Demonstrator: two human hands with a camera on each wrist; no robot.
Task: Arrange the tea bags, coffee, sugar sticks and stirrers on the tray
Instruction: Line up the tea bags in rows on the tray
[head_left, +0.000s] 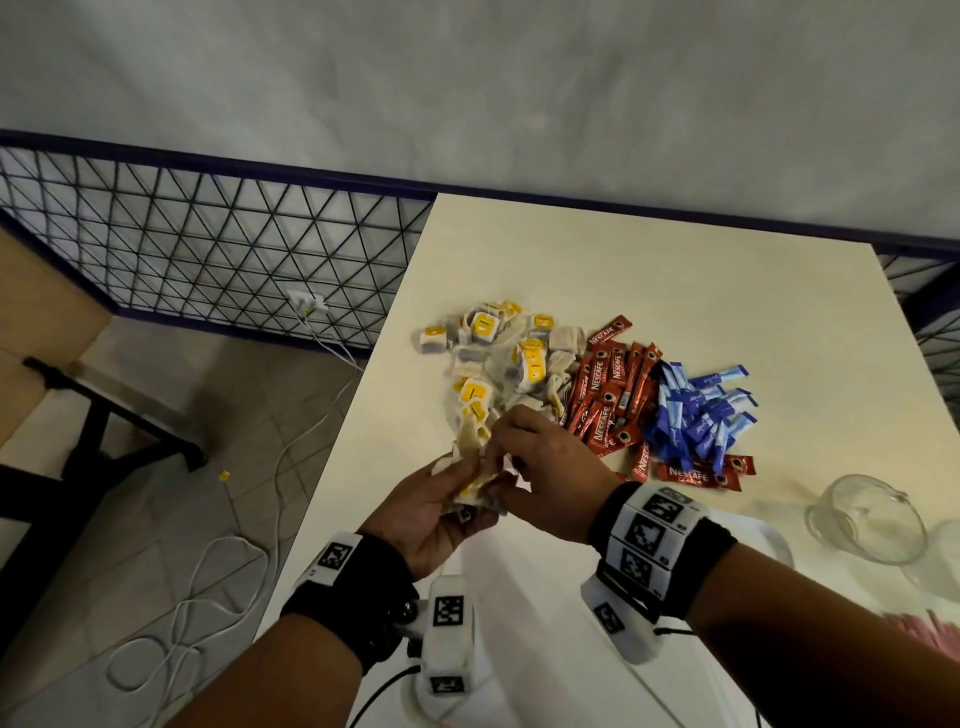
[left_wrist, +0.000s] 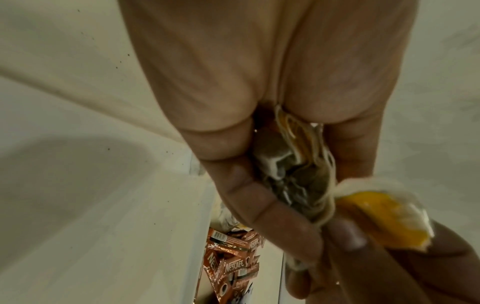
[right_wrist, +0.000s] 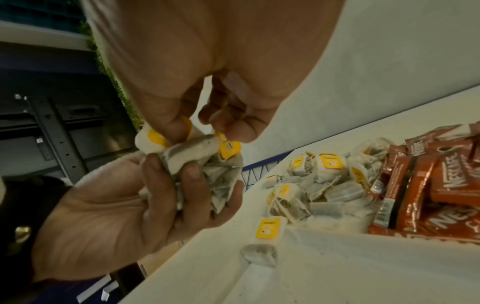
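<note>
Cables (head_left: 218, 587) lay on the floor at the far left. The left hand (head_left: 436, 512) held a bunch of tea bags (head_left: 470, 480), fingers curled round them, above the table's (head_left: 675, 291) left edge. The right hand (head_left: 540, 467) pinched a yellow tag (right_wrist: 228, 149) there. Tea bag pile (head_left: 498, 358), red coffee sticks (head_left: 613, 395) and blue sugar sticks (head_left: 696, 410) pointed every way. A blurry glass cup (head_left: 867, 519) was cut off.

The pile of paper tea bags with square tags (head_left: 498, 358) lies on the flat rectangular table top (head_left: 675, 270), at its left side. The heap of foil coffee stick sachets (head_left: 613, 395) lies just right of it, touching. The heap of slim paper sugar sticks (head_left: 696, 410) lies right of the coffee sachets. The clear glass cup (head_left: 867, 519) lies on its side near the right front. The wire mesh fence (head_left: 208, 249) stands left of and behind the table.
</note>
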